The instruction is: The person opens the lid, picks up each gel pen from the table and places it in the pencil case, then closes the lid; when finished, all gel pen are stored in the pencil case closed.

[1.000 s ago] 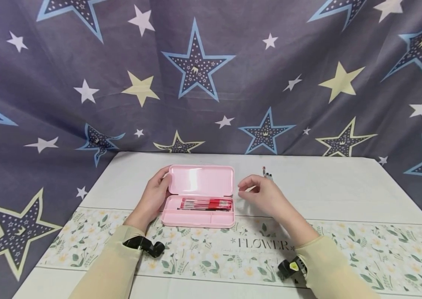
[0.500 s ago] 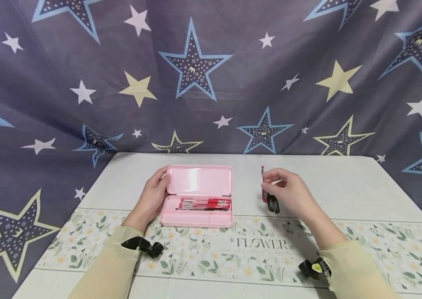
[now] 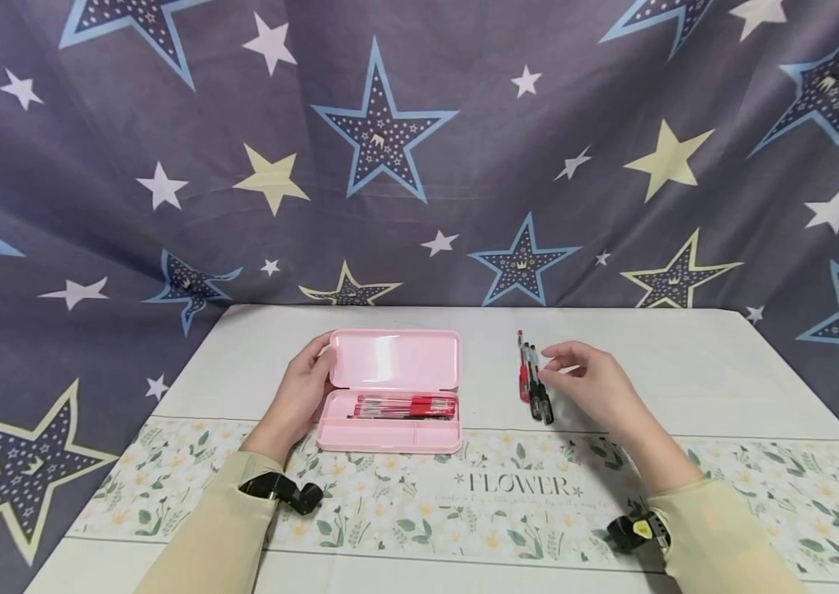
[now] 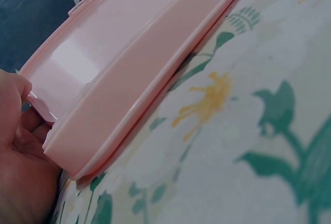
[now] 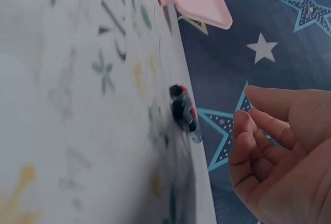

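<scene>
A pink pencil case (image 3: 367,436) stands with its lid (image 3: 395,360) raised. Several red pens (image 3: 419,405) and a dark one lie in its rear compartment; the two front compartments hold nothing visible. My left hand (image 3: 302,394) grips the lid's left edge, thumb inside and fingers behind, as the left wrist view also shows on the case (image 4: 119,89). To the right lie a red pen (image 3: 524,381) and a few black pens (image 3: 539,396), side by side. Just right of them hovers my right hand (image 3: 593,388), holding nothing; thumb and fingertips are apart in the right wrist view.
A white cloth with a printed flower band (image 3: 493,528) covers the table. Behind its far edge hangs a dark curtain (image 3: 464,173) with stars. Each wrist wears a black strapped camera (image 3: 281,489).
My right hand has moved right from beside the case, past the loose pens, uncovering them. My left hand keeps its hold on the lid.
</scene>
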`<state>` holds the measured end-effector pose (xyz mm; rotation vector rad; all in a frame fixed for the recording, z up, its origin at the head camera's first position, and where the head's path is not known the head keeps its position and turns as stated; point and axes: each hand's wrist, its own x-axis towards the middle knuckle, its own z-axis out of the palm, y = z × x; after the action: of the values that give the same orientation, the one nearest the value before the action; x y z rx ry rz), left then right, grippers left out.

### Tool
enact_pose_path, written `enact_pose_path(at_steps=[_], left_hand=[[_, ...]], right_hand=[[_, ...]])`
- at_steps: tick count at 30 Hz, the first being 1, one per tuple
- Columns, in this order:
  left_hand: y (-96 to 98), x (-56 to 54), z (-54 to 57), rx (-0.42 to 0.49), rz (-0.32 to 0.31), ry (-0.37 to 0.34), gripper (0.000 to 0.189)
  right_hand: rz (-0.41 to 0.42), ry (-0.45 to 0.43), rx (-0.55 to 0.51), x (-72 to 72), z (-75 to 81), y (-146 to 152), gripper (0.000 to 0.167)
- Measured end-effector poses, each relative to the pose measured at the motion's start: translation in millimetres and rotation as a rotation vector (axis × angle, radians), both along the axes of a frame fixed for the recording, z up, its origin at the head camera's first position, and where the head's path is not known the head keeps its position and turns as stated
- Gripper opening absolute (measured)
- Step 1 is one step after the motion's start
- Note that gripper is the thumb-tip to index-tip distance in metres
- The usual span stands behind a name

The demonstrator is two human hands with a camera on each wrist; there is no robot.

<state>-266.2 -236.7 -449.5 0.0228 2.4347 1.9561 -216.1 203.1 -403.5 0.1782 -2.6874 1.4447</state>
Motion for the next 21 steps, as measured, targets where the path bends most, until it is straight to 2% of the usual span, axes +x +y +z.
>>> enact_pose_path(at_steps=[8,21], left_hand=[[1.8,-0.6,0.3,0.019,-0.006,0.001,0.049],[-0.4,1.6,1.5,0.015,-0.008,0.004,0.050]], right_hand=[[0.017,-0.121,0.027,-4.2,-15.5,14,0.050],[0.072,-0.198,0.031,-5.4,-21.0,16,0.061]])
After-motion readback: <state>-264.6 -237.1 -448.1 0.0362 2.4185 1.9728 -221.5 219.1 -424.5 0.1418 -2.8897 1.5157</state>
